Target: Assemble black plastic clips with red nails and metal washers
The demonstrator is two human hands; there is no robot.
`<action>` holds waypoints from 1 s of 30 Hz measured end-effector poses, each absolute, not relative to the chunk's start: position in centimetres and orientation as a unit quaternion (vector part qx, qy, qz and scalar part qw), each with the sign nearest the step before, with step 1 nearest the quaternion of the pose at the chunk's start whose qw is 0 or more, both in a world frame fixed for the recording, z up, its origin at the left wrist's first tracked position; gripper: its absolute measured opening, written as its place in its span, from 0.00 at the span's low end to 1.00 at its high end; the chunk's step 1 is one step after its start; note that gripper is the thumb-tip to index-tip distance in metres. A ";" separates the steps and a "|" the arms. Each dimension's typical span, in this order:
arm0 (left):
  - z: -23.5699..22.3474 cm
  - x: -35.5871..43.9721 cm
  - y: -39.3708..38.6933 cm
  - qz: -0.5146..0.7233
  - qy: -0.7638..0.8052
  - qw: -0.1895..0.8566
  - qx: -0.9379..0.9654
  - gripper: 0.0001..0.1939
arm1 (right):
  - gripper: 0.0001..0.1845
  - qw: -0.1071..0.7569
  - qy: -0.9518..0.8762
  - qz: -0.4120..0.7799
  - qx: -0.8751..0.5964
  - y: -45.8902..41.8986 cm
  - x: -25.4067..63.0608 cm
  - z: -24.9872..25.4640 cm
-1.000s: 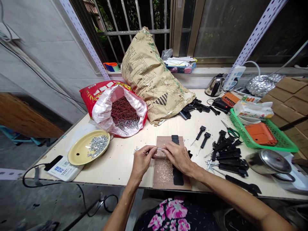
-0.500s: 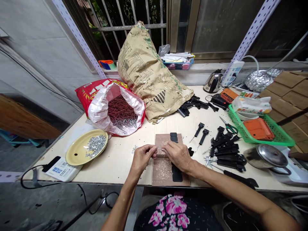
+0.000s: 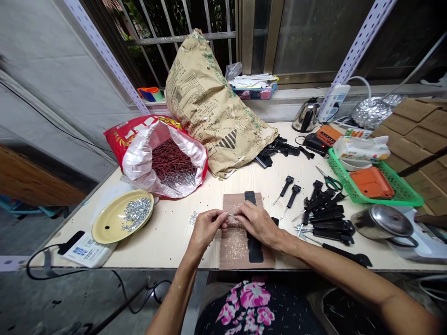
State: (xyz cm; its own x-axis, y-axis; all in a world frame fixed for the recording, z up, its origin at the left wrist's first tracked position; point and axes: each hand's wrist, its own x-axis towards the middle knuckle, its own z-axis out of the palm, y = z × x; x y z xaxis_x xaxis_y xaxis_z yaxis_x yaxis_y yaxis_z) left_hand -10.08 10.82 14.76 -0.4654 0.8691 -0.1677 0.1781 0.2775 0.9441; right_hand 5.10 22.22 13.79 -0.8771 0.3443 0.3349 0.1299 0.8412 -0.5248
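My left hand (image 3: 206,229) and my right hand (image 3: 259,224) meet over a brown board (image 3: 232,253), fingertips pinched close together. Between them shows a thin silvery rod (image 3: 231,215), mostly covered by the fingers, so its exact kind is unclear. Pale specks are scattered over the board, and a row of black rounded pads (image 3: 256,256) runs along its right part, partly under my right hand. Left of my left hand lies a little group of small metal pieces (image 3: 193,217). Several black-handled tools with thin metal shafts (image 3: 328,216) lie right of my right hand.
A yellow dish (image 3: 101,228) with small metal pieces stands left, near a white box (image 3: 87,251). Behind are a red-and-white bag of long reddish screws (image 3: 171,160) and a large paper sack (image 3: 216,116). Right are scissors (image 3: 331,181), a green basket (image 3: 408,197) and a metal pot (image 3: 382,223).
The whole view has shifted slightly. Both hands stay pinched together over the board, with the thin rod still between the fingers.
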 end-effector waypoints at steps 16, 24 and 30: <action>14.0 -9.9 11.7 0.470 0.699 0.433 0.320 0.19 | 0.10 0.165 -0.911 0.327 -0.192 22.3 6.0 13.4; 14.1 -9.1 12.1 0.469 0.678 0.478 0.305 0.19 | 0.09 0.160 -0.934 0.269 -0.170 22.8 7.1 13.4; 12.8 -8.6 12.3 0.427 0.757 0.207 0.449 0.20 | 0.10 0.174 -0.950 0.179 -0.187 27.0 7.3 13.0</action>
State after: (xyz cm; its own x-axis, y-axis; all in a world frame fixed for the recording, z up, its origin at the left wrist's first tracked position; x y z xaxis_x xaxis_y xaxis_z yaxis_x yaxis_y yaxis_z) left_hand -8.58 12.28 12.77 -0.5112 0.8566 0.0701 0.5037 0.2325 0.8320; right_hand 7.29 27.03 13.02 -0.8697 0.4171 0.2637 0.2923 0.8659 -0.4059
